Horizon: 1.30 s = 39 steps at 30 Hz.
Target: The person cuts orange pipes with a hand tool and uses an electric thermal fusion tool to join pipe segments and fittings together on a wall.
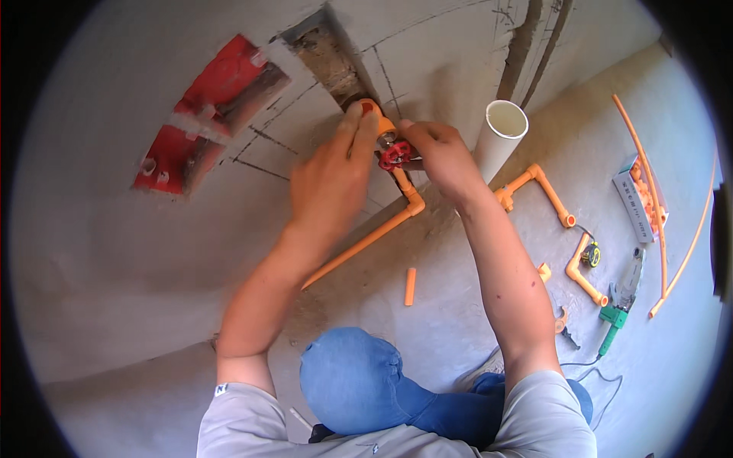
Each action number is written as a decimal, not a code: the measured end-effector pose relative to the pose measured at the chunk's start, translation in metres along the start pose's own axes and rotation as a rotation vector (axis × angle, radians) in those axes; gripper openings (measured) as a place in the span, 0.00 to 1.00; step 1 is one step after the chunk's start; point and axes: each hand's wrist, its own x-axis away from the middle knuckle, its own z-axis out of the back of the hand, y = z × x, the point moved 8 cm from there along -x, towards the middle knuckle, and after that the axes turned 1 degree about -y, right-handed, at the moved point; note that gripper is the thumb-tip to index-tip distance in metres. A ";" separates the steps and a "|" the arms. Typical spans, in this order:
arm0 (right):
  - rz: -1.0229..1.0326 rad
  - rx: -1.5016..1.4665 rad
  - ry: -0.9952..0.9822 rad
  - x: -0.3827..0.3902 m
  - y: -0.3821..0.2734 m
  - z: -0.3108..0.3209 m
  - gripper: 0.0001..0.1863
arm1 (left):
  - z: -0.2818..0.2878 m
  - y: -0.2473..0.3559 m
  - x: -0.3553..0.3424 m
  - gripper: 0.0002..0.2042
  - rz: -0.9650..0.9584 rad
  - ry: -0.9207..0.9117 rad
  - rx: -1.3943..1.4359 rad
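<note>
In front of me at the wall is an orange plastic pipe assembly with a stop valve (388, 140) and its red handwheel (395, 156). My left hand (332, 179) reaches up with its fingers closed against the orange pipe fitting (371, 107) at the valve's upper end; its thumb is hidden. At the other side, my right hand (443, 156) has its curled fingers on the valve beside the handwheel. Below the valve, an orange pipe (359, 246) turns at an elbow (414, 203) and runs down to the left along the wall's foot.
A recess (324, 53) is cut into the wall, beside red boxes (221, 80). A white upright pipe (500, 137) stands right of my hand. On the floor lie orange pipe pieces (411, 286), a tape measure (591, 254), a green-handled pipe welder (613, 317) and a box of fittings (632, 200).
</note>
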 end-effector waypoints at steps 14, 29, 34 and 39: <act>0.463 0.499 0.350 0.016 -0.008 -0.002 0.22 | -0.145 0.018 0.044 0.23 0.661 -0.235 2.461; 0.633 0.327 0.559 0.010 -0.018 -0.007 0.21 | -0.133 0.036 0.021 0.22 0.665 -0.119 2.522; 0.719 0.340 0.625 0.026 -0.036 -0.004 0.19 | -0.133 0.033 0.023 0.22 0.706 -0.094 2.467; 1.047 0.225 0.755 0.048 -0.043 0.008 0.14 | -0.120 0.029 0.023 0.22 0.675 -0.052 2.461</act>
